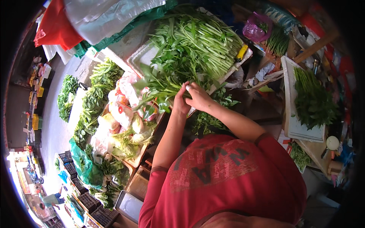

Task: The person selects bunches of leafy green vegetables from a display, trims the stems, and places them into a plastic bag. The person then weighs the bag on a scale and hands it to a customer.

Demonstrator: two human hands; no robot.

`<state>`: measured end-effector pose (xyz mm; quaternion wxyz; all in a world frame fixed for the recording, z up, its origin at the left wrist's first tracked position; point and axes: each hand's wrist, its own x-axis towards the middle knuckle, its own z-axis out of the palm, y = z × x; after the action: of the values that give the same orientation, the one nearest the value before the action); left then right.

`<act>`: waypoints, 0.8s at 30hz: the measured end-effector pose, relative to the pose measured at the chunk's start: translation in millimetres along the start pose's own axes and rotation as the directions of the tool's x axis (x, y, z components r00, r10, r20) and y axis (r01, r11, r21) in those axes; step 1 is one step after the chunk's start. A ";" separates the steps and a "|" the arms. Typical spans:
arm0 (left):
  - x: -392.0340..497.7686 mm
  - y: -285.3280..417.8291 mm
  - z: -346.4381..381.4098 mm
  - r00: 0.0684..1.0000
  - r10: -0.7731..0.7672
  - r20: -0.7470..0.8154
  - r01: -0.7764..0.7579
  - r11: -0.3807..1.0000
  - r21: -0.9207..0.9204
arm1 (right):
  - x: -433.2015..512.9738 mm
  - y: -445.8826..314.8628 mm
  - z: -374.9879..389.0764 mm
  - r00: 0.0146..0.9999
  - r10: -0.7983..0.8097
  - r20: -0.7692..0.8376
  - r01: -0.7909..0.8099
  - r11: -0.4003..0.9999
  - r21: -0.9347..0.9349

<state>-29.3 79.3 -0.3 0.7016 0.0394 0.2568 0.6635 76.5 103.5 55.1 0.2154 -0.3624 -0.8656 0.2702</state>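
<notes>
My left hand (181,100) grips the stems of a bunch of leafy greens (161,88), probably water spinach, whose blurred leaves point left. My right hand (200,97) meets it at the stem end, its fingers closed around the same stems. Something white, perhaps tape, covers a fingertip of the right hand. Just beyond both hands, a large heap of long-stemmed greens (196,42) fills much of a white foam tray (142,55). A yellow-handled cutter (242,52) rests on the tray's right edge. Loose leafy stems (212,118) lie below the tray, partly hidden by my right forearm.
Plastic bags (114,17) hang at upper left. Wrapped vegetables (121,112) and cabbages (122,145) crowd the stall at left, near black crates (89,201). Another foam tray (303,134) with greens (313,98) stands right. Spring onions (277,41) lie by a purple bag (257,27).
</notes>
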 end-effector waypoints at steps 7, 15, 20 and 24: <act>10.8 -13.6 25.7 0.998 0.051 -0.037 -0.049 0.997 0.063 | -36.7 36.7 -14.0 0.969 0.184 0.167 -0.191 0.981 0.024; -17.2 -46.0 35.6 0.965 -0.130 0.228 0.039 0.930 0.365 | -24.1 80.7 -28.6 0.907 0.255 0.336 -0.420 0.625 0.658; 2.5 -67.1 20.2 0.998 -0.057 0.035 0.052 0.992 0.119 | -38.6 77.0 -35.1 0.871 0.088 0.484 -0.299 0.876 0.378; 9.6 -51.4 11.2 0.987 -0.158 0.011 0.158 0.983 -0.096 | -58.6 86.1 -61.2 0.683 0.092 0.725 -0.383 0.890 0.248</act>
<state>22.0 85.6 -14.0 0.7535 -0.0140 0.2253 0.6175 193.1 129.9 37.6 -0.0977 -0.2962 -0.7568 0.5744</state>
